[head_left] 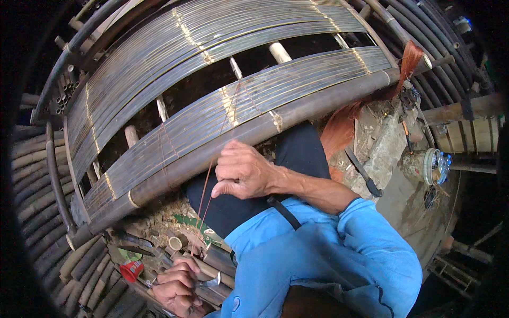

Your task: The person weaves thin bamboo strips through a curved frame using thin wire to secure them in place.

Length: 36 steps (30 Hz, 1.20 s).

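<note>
My right hand (241,170) is closed in a fist around a thin reddish-brown cord (208,177), just on my side of the bamboo bench's front rail (212,153). From the slatted bench seat (207,111) the cord slants down past this fist toward my left hand (177,286). That hand is low at the left, its fingers curled round the cord's lower end. A shiny curved metal piece (211,281) juts out beside its fingers; what it belongs to is hidden. Other strands of cord (164,138) cross the seat slats and the rail.
Reddish fibre bundles (342,130) hang at the rail's right end. A dark-bladed knife (363,172) lies on the ground at right, near a clear tub (421,165) with blue items. A red cup (131,271) and cut bamboo pieces (177,243) lie at lower left. Bamboo poles (42,180) line the left side.
</note>
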Each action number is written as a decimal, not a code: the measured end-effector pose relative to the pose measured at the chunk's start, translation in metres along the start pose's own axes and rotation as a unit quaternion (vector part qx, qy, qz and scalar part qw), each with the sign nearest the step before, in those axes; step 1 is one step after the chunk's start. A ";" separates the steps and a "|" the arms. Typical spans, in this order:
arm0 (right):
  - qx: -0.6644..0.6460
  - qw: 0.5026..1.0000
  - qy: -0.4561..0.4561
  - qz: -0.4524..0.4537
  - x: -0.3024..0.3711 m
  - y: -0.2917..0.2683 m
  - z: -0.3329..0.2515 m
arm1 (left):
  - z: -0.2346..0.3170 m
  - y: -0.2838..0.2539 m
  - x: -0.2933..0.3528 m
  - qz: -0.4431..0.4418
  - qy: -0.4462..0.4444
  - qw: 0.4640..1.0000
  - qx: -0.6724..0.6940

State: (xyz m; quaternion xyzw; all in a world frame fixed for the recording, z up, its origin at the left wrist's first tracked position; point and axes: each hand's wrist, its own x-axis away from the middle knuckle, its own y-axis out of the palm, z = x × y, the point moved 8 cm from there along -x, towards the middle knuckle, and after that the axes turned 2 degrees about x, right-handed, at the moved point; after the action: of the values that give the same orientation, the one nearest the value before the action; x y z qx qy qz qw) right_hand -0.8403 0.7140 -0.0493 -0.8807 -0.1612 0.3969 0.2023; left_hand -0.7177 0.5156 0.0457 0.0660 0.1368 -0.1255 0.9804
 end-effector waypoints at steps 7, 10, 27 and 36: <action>-0.020 0.997 0.070 0.034 0.023 -0.024 -0.038 | 0.014 0.000 0.010 -0.151 -0.058 0.986 -0.040; -0.107 0.993 0.046 -0.001 0.010 -0.032 -0.035 | 0.043 -0.008 0.006 0.218 0.218 0.950 -0.058; -0.233 0.971 -0.054 0.019 -0.030 -0.013 -0.013 | -0.018 0.029 -0.085 -0.186 -0.222 0.776 -0.560; -0.730 0.619 0.287 0.049 -0.069 0.003 -0.050 | -0.040 0.036 -0.103 -0.177 -0.195 0.778 -0.571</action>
State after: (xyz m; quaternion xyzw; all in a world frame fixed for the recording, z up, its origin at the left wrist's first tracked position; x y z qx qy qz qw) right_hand -0.8455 0.6691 0.0229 -0.8144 -0.2881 -0.1145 -0.4905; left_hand -0.8141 0.5804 0.0399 -0.5571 -0.0012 -0.2055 0.8046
